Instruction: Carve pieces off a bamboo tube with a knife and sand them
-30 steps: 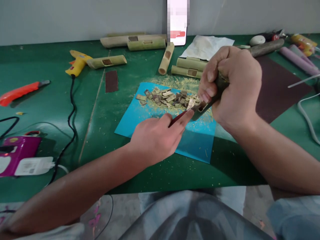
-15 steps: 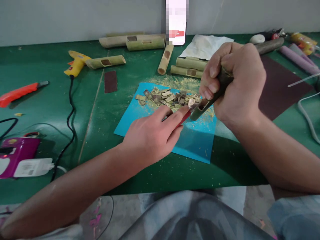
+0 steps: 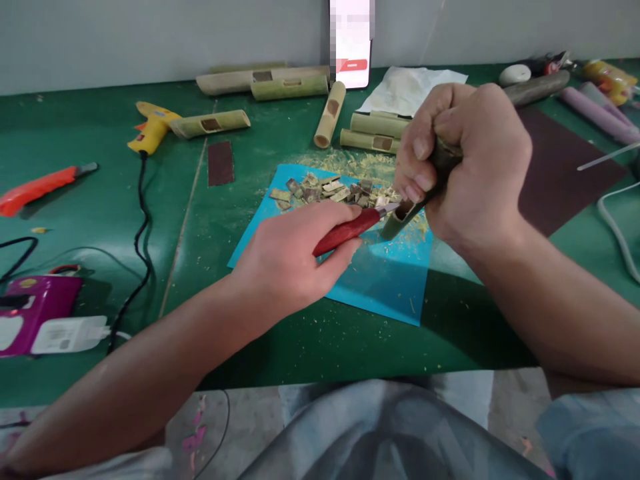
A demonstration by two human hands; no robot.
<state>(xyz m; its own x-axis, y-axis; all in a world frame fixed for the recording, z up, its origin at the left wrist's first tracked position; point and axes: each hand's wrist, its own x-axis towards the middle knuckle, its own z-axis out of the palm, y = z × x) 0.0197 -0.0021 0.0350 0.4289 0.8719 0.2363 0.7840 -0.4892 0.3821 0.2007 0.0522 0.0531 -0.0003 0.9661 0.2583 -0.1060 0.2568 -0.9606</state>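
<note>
My left hand (image 3: 290, 257) grips a red-handled knife (image 3: 350, 230) whose short blade points into the end of a dark green bamboo piece (image 3: 405, 217). My right hand (image 3: 470, 167) is closed around that bamboo piece, holding it tilted over a blue mat (image 3: 385, 280). A pile of small bamboo chips (image 3: 330, 190) and sawdust lies on the mat just beyond the knife tip. Most of the bamboo piece is hidden inside my right fist.
Several cut bamboo tubes (image 3: 330, 113) lie at the back of the green table (image 3: 100, 200), by a propped phone (image 3: 350, 43). A yellow glue gun (image 3: 150, 130) with black cord, an orange cutter (image 3: 37, 187) and a purple device (image 3: 30, 313) sit left; sandpaper (image 3: 565, 167) right.
My left hand has drawn back toward me, showing more of the red knife handle. My right hand has shifted slightly, keeping its grip on the bamboo piece.
</note>
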